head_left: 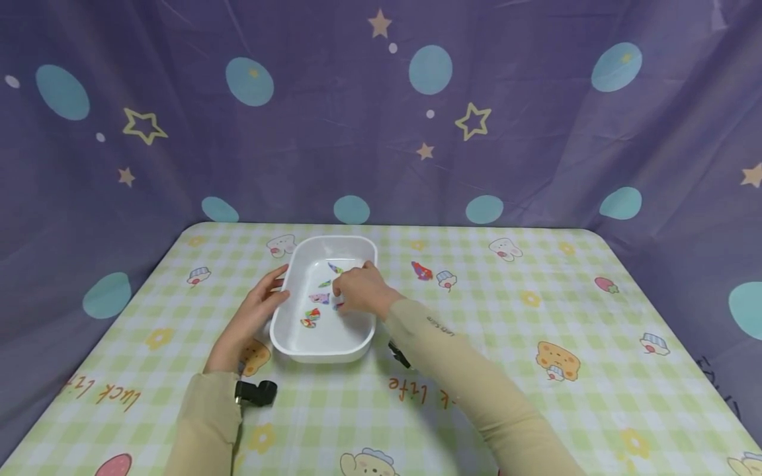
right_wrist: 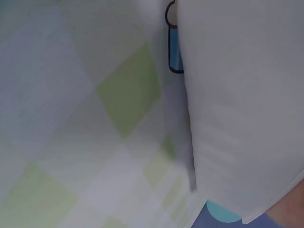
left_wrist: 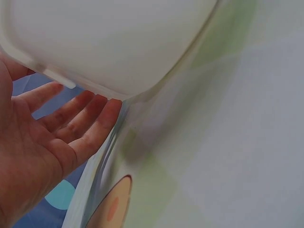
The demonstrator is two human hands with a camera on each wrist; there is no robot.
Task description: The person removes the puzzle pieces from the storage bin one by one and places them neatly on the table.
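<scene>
A white rectangular tray (head_left: 324, 357) with rounded corners sits on the table. Several small, flat, brightly coloured pieces lie scattered on its floor, among them a pink-purple piece (head_left: 319, 299) and a red-green piece (head_left: 313, 314). My left hand (head_left: 257, 307) rests against the tray's left side; in the left wrist view its fairly straight fingers touch just under the rim. My right hand (head_left: 364, 289) reaches over the right rim into the tray, fingers bent down beside the pieces. I cannot tell whether it pinches one. In the right wrist view the tray's outer wall hides its fingers.
A red-and-purple piece (head_left: 422, 271) lies on the table right of the tray. The green-checked tablecloth (head_left: 488, 317) carries printed cartoon pictures. Behind the table's far edge hangs a purple curtain (head_left: 333, 152) with stars and blue ovals.
</scene>
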